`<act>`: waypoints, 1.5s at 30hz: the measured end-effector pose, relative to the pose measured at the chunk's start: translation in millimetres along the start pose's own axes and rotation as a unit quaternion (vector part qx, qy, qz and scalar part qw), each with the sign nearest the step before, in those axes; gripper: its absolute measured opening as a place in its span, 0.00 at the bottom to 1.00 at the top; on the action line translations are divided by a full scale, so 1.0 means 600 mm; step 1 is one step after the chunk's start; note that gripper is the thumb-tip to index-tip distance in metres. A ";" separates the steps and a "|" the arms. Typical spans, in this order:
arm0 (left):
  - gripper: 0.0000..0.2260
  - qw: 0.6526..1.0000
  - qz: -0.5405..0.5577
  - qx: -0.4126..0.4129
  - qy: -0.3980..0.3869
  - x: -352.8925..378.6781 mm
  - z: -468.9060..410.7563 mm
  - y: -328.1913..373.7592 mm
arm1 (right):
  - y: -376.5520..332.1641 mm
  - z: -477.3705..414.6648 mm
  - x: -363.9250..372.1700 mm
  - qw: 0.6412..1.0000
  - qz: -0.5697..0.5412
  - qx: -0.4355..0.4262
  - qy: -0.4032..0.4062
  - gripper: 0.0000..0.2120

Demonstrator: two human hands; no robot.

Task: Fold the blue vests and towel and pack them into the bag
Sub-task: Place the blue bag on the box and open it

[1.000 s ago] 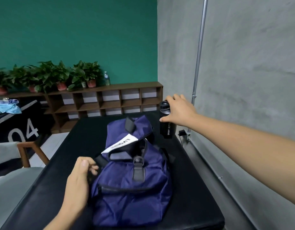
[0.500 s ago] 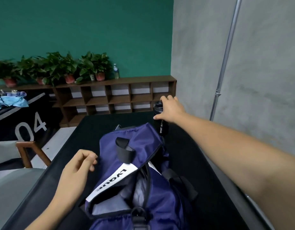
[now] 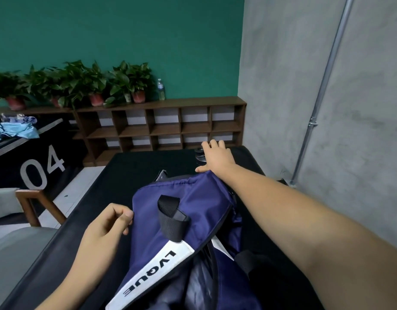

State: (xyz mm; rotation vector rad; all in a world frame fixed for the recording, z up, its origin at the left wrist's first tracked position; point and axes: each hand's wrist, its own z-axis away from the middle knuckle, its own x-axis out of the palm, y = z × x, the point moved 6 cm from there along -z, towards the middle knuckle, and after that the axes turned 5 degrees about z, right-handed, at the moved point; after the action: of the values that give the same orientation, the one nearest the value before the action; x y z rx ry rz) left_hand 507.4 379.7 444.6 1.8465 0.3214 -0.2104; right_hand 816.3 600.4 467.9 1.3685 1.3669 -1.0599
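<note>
Black bottle half hidden behind bag, right hand atop.

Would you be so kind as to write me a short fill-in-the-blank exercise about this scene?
1. The right hand holds a black ___ behind the bag.
2. The white strip on the bag reads ___.
3. The black panel at the left bears the number ___.
Missing words: bottle; LVQUE; 04.
</note>
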 end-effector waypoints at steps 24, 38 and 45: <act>0.04 0.989 0.023 0.122 -0.083 0.012 0.062 0.209 | 0.119 0.286 -0.110 0.992 -0.120 0.027 -0.012 0.16; 0.20 0.843 -0.472 0.220 -0.138 0.108 0.113 0.203 | -0.051 0.505 -0.119 0.934 -0.232 0.059 -0.267 0.49; 0.08 0.912 -0.368 0.168 -0.061 0.051 0.104 0.229 | -0.044 0.507 -0.098 0.964 -0.174 0.082 -0.182 0.22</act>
State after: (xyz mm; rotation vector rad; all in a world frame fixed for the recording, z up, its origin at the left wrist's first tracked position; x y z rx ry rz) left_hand 582.0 286.2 541.2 1.9556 0.9377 -0.9462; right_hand 796.2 290.2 456.1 0.9974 1.2873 -1.6024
